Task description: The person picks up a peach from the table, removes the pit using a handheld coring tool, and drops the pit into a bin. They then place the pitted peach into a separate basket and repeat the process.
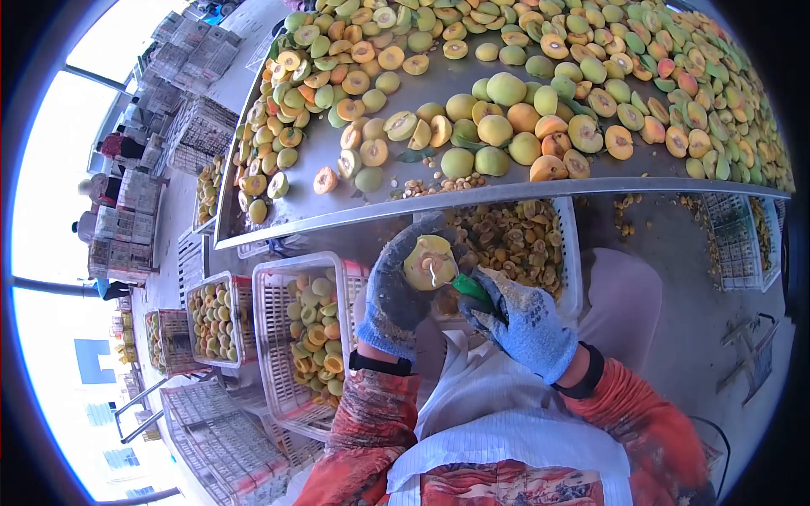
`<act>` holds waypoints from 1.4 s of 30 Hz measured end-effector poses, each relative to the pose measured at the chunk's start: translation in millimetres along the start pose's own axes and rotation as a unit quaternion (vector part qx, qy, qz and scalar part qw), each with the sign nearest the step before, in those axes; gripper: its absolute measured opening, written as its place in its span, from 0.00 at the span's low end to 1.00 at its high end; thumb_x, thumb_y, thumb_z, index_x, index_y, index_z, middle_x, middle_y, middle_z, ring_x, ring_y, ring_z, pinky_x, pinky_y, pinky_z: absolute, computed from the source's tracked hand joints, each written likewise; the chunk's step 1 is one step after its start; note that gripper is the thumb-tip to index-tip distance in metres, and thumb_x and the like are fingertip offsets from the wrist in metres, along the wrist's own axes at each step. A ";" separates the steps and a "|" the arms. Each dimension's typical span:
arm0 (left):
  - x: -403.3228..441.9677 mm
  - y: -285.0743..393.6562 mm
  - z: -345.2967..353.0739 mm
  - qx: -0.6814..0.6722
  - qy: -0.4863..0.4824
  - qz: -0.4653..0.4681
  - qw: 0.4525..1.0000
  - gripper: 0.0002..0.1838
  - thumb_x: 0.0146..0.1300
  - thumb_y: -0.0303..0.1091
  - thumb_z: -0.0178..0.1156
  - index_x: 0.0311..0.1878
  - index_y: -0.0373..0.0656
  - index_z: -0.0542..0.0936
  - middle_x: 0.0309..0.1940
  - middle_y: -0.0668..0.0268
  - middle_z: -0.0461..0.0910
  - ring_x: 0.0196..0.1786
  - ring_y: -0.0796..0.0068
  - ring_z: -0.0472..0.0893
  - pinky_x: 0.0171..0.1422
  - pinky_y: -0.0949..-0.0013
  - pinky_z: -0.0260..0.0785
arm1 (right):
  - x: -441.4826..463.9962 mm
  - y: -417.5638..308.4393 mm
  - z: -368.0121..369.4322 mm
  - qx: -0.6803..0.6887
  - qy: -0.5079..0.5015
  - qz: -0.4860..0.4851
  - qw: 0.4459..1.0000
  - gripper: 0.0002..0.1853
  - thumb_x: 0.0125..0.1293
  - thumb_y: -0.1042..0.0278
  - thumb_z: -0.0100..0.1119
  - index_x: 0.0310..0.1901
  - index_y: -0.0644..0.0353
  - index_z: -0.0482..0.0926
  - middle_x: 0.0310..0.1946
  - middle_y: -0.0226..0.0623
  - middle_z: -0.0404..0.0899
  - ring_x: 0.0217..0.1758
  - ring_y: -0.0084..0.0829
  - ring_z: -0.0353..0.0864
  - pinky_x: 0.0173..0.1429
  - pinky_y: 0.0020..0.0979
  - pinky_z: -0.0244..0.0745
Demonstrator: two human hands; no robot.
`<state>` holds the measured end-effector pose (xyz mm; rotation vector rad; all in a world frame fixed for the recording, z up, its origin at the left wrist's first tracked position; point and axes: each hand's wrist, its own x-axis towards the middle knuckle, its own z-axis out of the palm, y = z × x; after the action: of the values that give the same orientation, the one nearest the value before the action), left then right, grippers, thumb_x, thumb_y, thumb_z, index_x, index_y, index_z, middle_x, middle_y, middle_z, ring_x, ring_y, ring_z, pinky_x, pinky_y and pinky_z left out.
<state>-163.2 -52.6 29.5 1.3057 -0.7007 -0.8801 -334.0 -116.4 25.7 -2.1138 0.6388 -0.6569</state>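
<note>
Pale apron cloth [515,447] is lying nearest the camera, between red patterned sleeves [645,417]. Beyond it, two gloved hands are working close together: the left hand [396,282] is cupping a halved fruit [422,257], cut face turned up, seemingly to keep its centre exposed, while the right hand [531,325] is clenching a green-handled tool [474,289], whose thin metal tip [434,274] is overlapping that face. One scrap crate [571,253] is sitting just past the hands, probably for catching pieces; the metal table [295,207] is bearing more fruit within reach.
</note>
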 end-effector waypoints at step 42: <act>-30.8 5.6 72.3 -0.225 0.021 -0.115 0.967 0.18 0.61 0.33 0.54 0.53 0.35 0.72 0.45 0.53 0.77 0.46 0.61 0.78 0.50 0.59 0.74 | -40.9 5.5 -26.5 -0.070 0.026 0.041 0.996 0.15 0.58 0.57 0.61 0.38 0.60 0.74 0.19 0.44 0.76 0.22 0.46 0.78 0.25 0.40 0.71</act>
<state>-239.4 -62.7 47.1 1.0020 -0.2911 -1.1198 -382.3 -107.9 25.8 -2.1922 0.8177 -0.6376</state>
